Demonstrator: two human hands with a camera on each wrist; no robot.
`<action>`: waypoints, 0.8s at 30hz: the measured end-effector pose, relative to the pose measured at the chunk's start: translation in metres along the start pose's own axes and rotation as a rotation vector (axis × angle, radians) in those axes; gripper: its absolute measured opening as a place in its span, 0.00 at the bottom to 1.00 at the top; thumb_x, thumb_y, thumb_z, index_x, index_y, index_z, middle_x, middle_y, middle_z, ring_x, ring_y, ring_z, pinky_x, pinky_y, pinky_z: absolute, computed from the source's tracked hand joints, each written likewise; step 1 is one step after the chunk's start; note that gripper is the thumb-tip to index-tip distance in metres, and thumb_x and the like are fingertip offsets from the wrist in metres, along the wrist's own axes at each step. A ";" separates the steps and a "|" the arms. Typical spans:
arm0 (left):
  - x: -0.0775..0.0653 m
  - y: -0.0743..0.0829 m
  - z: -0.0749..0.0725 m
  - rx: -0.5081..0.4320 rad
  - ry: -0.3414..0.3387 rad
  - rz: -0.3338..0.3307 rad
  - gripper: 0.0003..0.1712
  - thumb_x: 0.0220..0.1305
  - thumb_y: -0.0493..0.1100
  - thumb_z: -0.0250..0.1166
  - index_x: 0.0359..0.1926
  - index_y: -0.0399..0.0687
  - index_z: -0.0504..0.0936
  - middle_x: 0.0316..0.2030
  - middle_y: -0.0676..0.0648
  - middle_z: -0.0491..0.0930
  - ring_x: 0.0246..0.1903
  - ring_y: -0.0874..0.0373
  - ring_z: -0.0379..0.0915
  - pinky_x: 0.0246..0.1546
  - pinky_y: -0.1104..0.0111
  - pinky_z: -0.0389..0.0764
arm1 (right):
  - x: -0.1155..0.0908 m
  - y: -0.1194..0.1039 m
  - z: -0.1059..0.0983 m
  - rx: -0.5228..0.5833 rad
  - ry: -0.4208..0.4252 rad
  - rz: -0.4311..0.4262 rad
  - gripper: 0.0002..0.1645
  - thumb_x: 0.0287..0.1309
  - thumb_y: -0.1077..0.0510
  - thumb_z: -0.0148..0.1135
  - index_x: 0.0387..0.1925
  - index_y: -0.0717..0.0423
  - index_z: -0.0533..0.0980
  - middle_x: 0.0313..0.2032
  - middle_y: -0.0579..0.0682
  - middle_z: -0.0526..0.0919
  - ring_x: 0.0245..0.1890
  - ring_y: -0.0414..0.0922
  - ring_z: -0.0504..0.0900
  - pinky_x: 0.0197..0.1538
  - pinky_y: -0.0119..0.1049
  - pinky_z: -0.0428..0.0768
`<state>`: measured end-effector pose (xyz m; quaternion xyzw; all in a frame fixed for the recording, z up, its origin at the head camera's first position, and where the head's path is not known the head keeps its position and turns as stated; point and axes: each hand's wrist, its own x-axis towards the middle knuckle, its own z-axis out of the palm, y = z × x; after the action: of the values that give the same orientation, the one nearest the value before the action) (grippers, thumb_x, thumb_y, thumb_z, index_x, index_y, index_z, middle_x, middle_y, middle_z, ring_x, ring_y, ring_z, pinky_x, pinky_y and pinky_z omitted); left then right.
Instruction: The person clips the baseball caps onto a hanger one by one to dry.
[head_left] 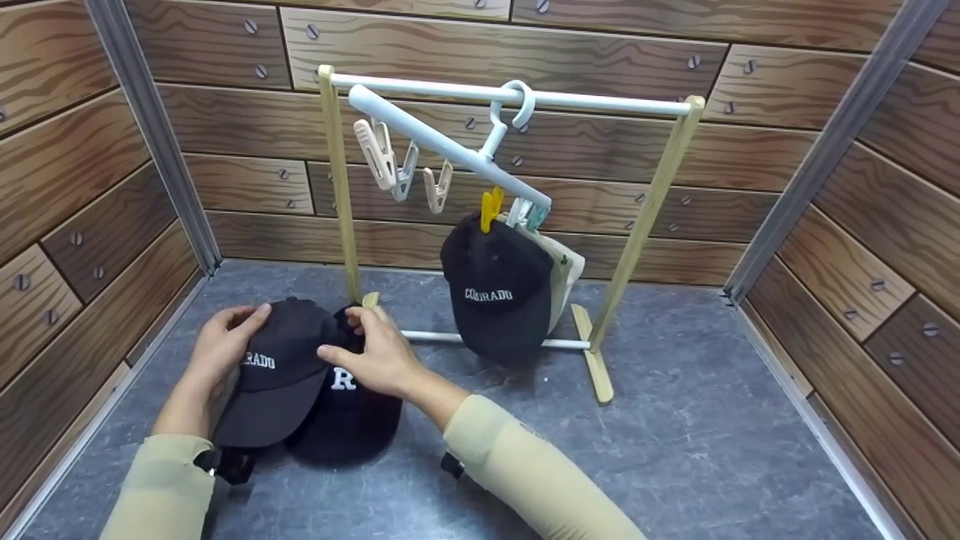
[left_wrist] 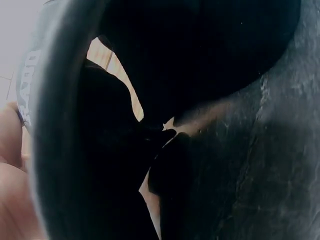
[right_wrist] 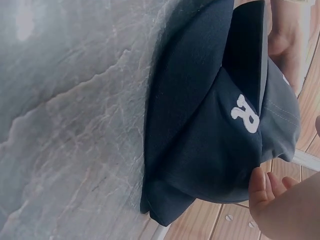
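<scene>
My left hand [head_left: 225, 341] holds a charcoal baseball cap [head_left: 289, 379] by its left side, the thumb on the crown. White letters ending in "RADO" show on that cap. Behind and to its right is a darker navy cap [right_wrist: 210, 135] with a white R, its brim against the tabletop. My right hand [head_left: 382, 352] is at the two caps, thumb extended by the charcoal crown, fingertips against the navy crown. In the left wrist view the cap's dark inside [left_wrist: 115, 150] fills much of the picture, with part of the left hand [left_wrist: 17, 190] outside it.
A wooden rack [head_left: 334, 187] carries a tilted white hanger [head_left: 442, 142]. Beige and grey clothespins [head_left: 375, 154] dangle from its high end. At its low end hang a dark "COLORADO" cap [head_left: 495, 315], under a yellow clothespin [head_left: 489, 210], and a pale cap [head_left: 566, 262] behind.
</scene>
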<state>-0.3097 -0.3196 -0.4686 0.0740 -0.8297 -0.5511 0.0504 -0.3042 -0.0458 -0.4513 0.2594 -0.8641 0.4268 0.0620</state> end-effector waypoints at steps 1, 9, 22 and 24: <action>0.000 -0.001 0.000 -0.004 -0.010 -0.005 0.57 0.65 0.75 0.57 0.75 0.34 0.61 0.71 0.31 0.62 0.70 0.37 0.59 0.71 0.49 0.60 | 0.001 0.000 0.000 0.004 -0.007 0.003 0.42 0.59 0.35 0.71 0.66 0.54 0.71 0.56 0.48 0.77 0.54 0.45 0.78 0.57 0.32 0.74; 0.004 -0.006 -0.001 -0.059 -0.084 -0.039 0.60 0.65 0.77 0.54 0.77 0.34 0.56 0.75 0.30 0.57 0.73 0.36 0.54 0.74 0.49 0.55 | 0.009 -0.001 0.003 0.042 -0.067 0.047 0.44 0.59 0.33 0.69 0.68 0.54 0.71 0.55 0.45 0.80 0.53 0.41 0.78 0.57 0.33 0.75; 0.007 -0.010 0.006 -0.161 -0.080 -0.067 0.58 0.67 0.76 0.53 0.77 0.33 0.56 0.72 0.32 0.60 0.69 0.43 0.59 0.69 0.58 0.62 | 0.014 -0.008 0.009 -0.048 -0.078 0.038 0.46 0.58 0.29 0.67 0.69 0.52 0.71 0.58 0.43 0.79 0.56 0.40 0.76 0.59 0.34 0.75; 0.005 -0.009 0.007 -0.154 -0.071 -0.059 0.60 0.66 0.77 0.52 0.77 0.33 0.56 0.73 0.31 0.59 0.70 0.41 0.57 0.71 0.54 0.59 | 0.015 -0.009 0.010 -0.067 -0.079 0.039 0.46 0.58 0.28 0.66 0.68 0.51 0.72 0.59 0.43 0.79 0.58 0.40 0.75 0.61 0.34 0.73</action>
<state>-0.3154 -0.3179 -0.4791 0.0746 -0.7837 -0.6166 0.0102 -0.3109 -0.0637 -0.4459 0.2567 -0.8845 0.3885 0.0282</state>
